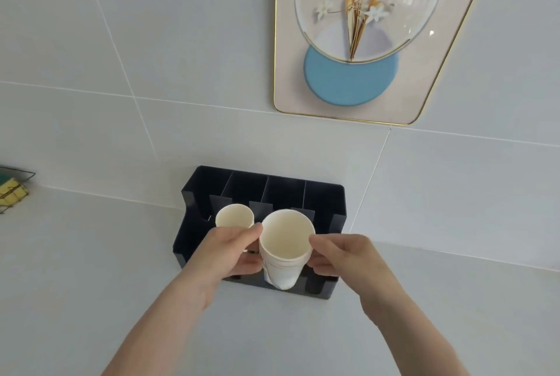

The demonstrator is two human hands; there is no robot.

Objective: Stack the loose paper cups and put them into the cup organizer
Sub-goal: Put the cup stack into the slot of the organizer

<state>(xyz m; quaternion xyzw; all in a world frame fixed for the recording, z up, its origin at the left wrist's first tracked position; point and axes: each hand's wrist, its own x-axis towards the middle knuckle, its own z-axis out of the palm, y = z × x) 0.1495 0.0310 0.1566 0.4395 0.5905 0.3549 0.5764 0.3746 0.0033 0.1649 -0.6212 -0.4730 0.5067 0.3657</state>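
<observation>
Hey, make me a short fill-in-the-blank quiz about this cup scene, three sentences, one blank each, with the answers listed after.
1. Both hands hold a stack of white paper cups above the dark ____ plastic cup organizer.
2. The left hand and right hand grip the stack from ____ sides.
3. The framed wall picture shows white flowers above a round ____ disc.

Missing words: blue; opposite; blue
</observation>
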